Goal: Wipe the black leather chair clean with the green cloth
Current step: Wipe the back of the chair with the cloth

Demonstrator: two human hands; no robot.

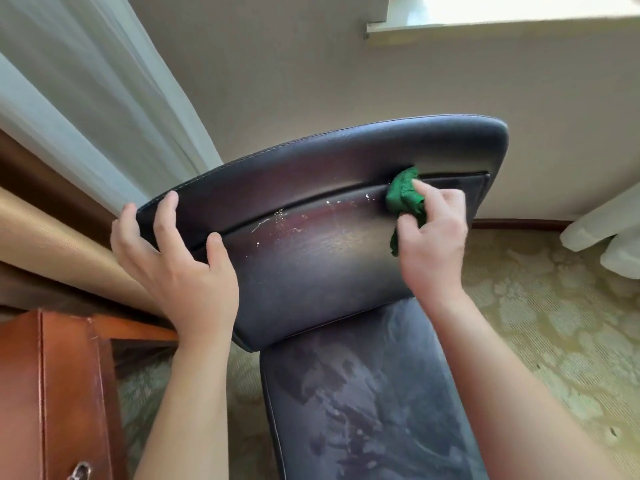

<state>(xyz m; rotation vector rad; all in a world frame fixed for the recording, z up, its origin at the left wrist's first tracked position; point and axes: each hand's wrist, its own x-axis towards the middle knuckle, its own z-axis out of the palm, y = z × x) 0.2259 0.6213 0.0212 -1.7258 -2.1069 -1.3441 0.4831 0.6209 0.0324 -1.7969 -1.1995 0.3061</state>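
Note:
The black leather chair (311, 265) fills the middle of the view, its wide upper cushion tilted toward me and a dusty, smeared panel below it. White specks and scratches lie along the seam across the cushion. My left hand (176, 268) grips the cushion's left edge, fingers over the rim and thumb on the front. My right hand (433, 237) holds the bunched green cloth (403, 195) and presses it into the seam at the right side of the cushion.
A reddish wooden cabinet (52, 393) with a metal pull stands at the lower left. Sheer white curtain (86, 98) and tan drapes hang on the left. A beige wall and window sill (485, 26) are behind the chair. Patterned carpet (554, 341) lies to the right.

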